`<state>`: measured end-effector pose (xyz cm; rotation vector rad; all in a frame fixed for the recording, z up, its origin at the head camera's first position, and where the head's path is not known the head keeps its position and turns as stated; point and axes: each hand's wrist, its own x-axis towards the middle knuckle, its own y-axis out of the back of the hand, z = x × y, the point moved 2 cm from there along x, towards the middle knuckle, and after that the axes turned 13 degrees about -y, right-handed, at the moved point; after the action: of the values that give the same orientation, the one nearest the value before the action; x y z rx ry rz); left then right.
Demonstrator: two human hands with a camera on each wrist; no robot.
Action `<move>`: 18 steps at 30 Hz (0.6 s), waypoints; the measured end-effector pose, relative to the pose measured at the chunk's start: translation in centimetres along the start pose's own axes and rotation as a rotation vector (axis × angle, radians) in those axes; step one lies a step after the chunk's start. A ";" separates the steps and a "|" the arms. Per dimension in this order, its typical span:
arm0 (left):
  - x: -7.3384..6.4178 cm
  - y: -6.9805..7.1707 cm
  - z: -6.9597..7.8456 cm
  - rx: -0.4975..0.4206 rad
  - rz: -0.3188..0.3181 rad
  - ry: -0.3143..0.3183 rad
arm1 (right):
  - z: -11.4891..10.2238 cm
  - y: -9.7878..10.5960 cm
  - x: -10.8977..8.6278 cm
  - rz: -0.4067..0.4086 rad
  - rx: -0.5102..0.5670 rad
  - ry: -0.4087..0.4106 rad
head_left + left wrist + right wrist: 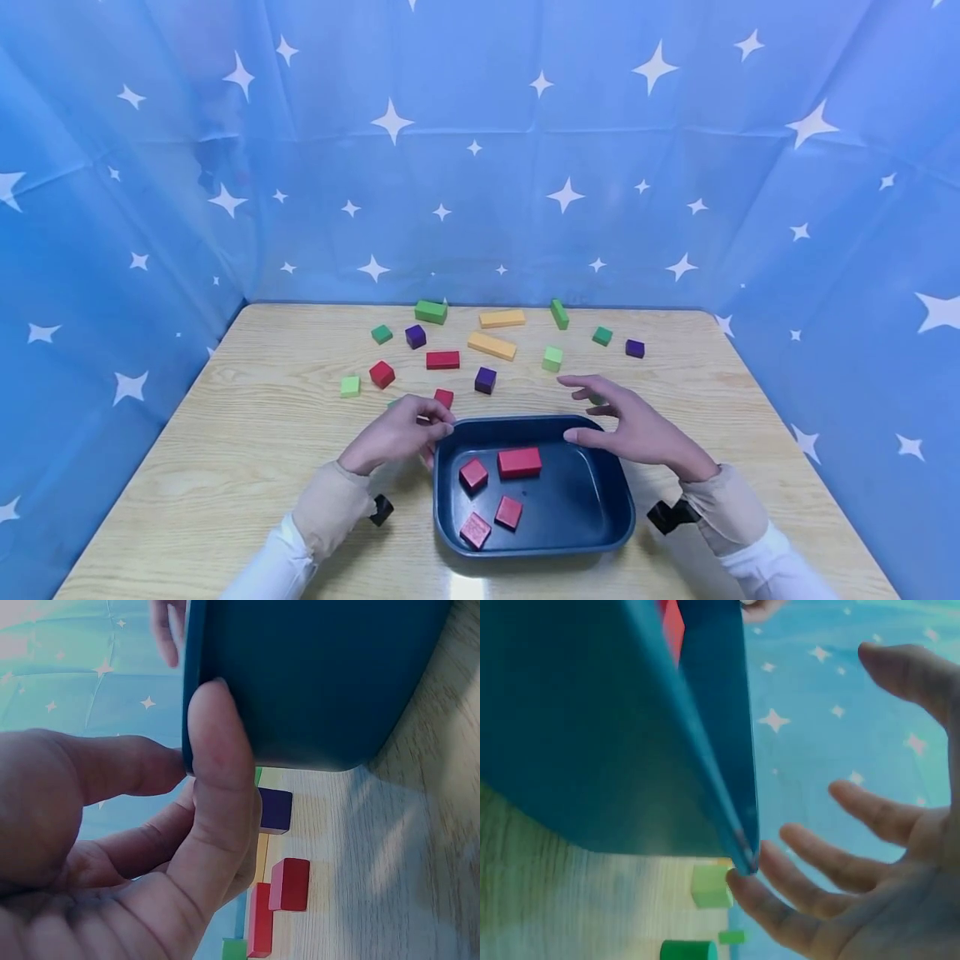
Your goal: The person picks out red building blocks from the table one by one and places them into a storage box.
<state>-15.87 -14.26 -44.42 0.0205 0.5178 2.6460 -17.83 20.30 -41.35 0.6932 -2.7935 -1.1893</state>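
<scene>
A dark blue plastic tray sits near the front of the table. In it lie a red rectangular block and three red cubes, among them a cube at its left. My left hand pinches the far left corner of the tray's rim, with thumb and a finger on either side of the wall in the left wrist view. My right hand hovers at the far right corner, fingers spread and holding nothing; in the right wrist view a fingertip is beside the rim, and I cannot tell whether it touches.
Beyond the tray, loose blocks are scattered on the wooden table: a red cube, a purple cube, a yellow bar, a light green cube and several others. A blue star-patterned curtain surrounds the back and sides.
</scene>
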 end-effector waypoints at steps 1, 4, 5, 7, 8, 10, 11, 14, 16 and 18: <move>0.0 0.0 0.0 0.001 0.000 0.001 | 0.3 0.1 0.1 -0.005 0.020 -0.020; 0.0 0.2 0.1 0.007 0.004 0.009 | 1.2 0.6 0.5 -0.028 0.056 -0.077; 0.0 0.2 0.1 0.010 0.006 0.011 | 1.4 0.7 0.6 -0.034 0.057 -0.094; 0.1 0.3 0.1 0.014 0.009 0.016 | 1.8 1.0 0.7 -0.049 0.059 -0.130; 0.1 0.3 0.1 0.015 0.010 0.018 | 2.0 1.1 0.8 -0.059 0.060 -0.145; 0.1 0.2 0.1 0.017 0.010 0.023 | 2.4 1.3 0.8 -0.080 0.074 -0.175; 0.1 0.2 0.1 0.016 0.010 0.025 | 2.5 1.3 0.8 -0.090 0.085 -0.193; 0.1 0.1 0.2 0.013 0.010 0.030 | 3.0 1.3 0.6 -0.116 0.117 -0.236; 0.1 0.0 0.2 0.011 0.011 0.033 | 3.3 1.2 0.5 -0.121 0.124 -0.247; 0.1 -0.1 0.2 0.011 0.013 0.034 | 3.6 1.2 0.4 -0.126 0.127 -0.249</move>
<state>-15.88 -14.09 -44.29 -0.0175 0.5449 2.6605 -19.38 23.28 -43.17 0.7923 -3.0951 -1.2028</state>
